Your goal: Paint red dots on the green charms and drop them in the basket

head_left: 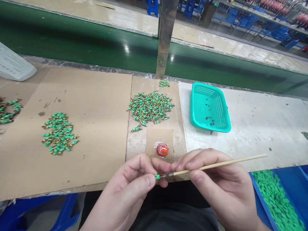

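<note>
Between its thumb and fingers, my left hand (pixel 136 183) pinches a small green piece (pixel 157 176) near the table's front edge. My right hand (pixel 214 179) holds a thin wooden stick (pixel 223 163) with a dark band and a fine metal tip. That tip points left and meets the green piece, as far as I can see. Just beyond my fingers, a small round container of red paint (pixel 162 149) sits on a cardboard square. A large pile of small green, yellow and dark figures (pixel 151 106) lies behind it.
A second pile of figures (pixel 59 134) lies on the left cardboard, with more at the far left. A teal basket (pixel 223 120) holds several small dark pieces. A metal post (pixel 165 41) rises at the back. Lower right, a blue bin (pixel 295 189) stands beside green discs (pixel 276 195).
</note>
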A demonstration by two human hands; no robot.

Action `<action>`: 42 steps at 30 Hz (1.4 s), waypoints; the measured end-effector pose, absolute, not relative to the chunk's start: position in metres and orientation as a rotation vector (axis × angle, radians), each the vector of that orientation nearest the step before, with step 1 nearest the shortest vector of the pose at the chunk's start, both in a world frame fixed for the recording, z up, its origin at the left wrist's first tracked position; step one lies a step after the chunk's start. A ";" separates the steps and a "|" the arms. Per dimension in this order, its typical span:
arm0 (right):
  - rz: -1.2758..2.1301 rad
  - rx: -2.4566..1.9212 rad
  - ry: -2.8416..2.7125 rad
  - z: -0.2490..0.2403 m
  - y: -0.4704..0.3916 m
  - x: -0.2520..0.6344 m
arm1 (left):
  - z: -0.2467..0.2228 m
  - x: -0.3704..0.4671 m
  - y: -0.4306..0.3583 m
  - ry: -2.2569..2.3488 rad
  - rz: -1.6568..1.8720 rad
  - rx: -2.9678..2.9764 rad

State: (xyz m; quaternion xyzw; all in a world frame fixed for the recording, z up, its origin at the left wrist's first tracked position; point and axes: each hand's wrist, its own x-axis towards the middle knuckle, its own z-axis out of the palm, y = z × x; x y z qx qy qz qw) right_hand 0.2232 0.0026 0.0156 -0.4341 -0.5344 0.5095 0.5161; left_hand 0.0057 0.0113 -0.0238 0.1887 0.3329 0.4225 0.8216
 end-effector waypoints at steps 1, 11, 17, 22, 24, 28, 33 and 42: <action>1.219 -1.043 -1.296 0.016 0.002 0.223 | -0.024 0.005 0.011 0.714 0.900 0.400; 1.218 -1.001 -1.308 0.019 0.003 0.222 | -0.024 0.006 0.012 0.680 0.907 0.417; 1.218 -0.975 -1.261 0.019 0.001 0.222 | -0.027 0.003 0.009 0.627 0.896 0.404; 1.235 -0.986 -1.256 0.021 0.001 0.221 | -0.027 0.001 0.004 0.658 0.907 0.399; 1.222 -0.987 -1.285 0.021 0.001 0.222 | -0.028 0.001 0.003 0.674 0.912 0.411; 1.152 -1.001 -1.396 0.022 0.002 0.224 | -0.030 0.003 0.002 0.712 0.928 0.422; 1.139 -1.024 -1.402 0.021 0.004 0.223 | -0.029 0.004 0.003 0.714 0.925 0.426; 1.224 -0.968 -1.277 0.018 0.002 0.221 | -0.027 0.002 0.005 0.720 0.898 0.403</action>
